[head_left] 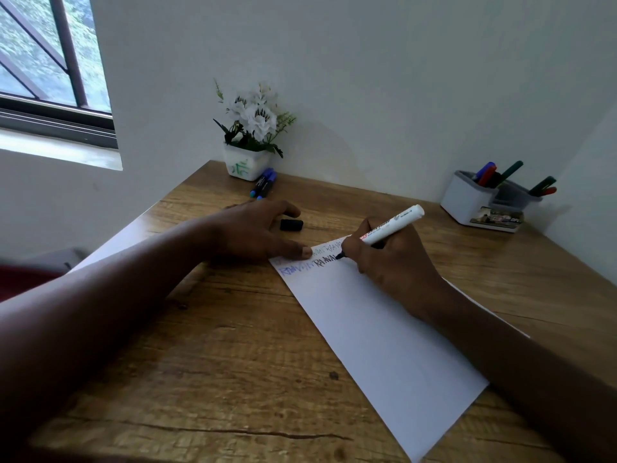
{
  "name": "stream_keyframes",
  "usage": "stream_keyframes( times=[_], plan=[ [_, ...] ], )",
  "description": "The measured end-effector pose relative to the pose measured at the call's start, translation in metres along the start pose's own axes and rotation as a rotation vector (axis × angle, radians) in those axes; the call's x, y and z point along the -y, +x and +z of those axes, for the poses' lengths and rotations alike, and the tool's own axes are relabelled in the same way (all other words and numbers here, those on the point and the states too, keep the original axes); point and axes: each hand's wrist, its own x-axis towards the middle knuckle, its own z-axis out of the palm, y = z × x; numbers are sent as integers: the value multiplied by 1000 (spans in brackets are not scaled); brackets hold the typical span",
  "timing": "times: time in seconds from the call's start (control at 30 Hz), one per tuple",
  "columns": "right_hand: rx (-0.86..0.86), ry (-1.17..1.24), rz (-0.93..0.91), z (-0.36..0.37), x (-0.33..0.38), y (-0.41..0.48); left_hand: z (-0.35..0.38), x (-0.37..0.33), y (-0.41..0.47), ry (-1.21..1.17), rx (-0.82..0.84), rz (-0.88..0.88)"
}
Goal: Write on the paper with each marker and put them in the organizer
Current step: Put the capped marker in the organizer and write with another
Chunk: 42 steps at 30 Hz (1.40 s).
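Item count, wooden counter (233, 362):

- White rectangular paper sheet (367, 329): one.
- White-barrelled, black-tipped marker (390, 227), uncapped: one.
- Loose black plastic cap (291, 224): one.
- Blue-capped dark markers (265, 183), lying side by side: two.
- White square pot of white artificial flowers (245, 163): one.
- White-and-grey plastic organizer (467, 202): one.
- Marker ends standing in the organizer (509, 172): five visible (one blue, two red, two green); the full count cannot be determined.
- Hands: two, left hand (253, 228) and right hand (394, 262).
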Motion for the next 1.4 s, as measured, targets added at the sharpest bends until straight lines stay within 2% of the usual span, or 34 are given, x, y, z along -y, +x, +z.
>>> stream_keyframes(
  times=[0.2, 0.33, 0.43, 0.6, 0.77, 0.97, 1.07, 1.13, 1.23, 1.4],
  plan=[
    [32, 3, 6, -1, 1, -1, -1, -1, -1, -3, 6, 5],
    [-64, -61, -4, 0, -1, 0, -1, -2, -2, 2, -3, 7],
    [-36, -33, 5, 0, -3, -1, -2, -3, -4, 8, -5, 11],
    [-134, 200, 189, -3, -4, 6, -2, -3, -6, 8, -19, 5],
    [-74, 488, 267, -10, -3, 11, 3, 1, -6, -33, -176, 47],
    [38, 517, 279, -15, -4, 14, 4, -1, 1, 64, -274, 56],
    [31, 542, 213, -17, -3, 13, 3, 3, 2, -61, -352, 100],
    [22, 589, 171, -21, -2, 14, 0, 5, 0, -273, -402, 182],
    [34, 645, 107, -26, 0, 13, -3, 5, -6, -520, -379, 275],
    [89, 691, 88, -28, 2, 11, 0, -2, -9, -525, -278, 354]
  ],
)
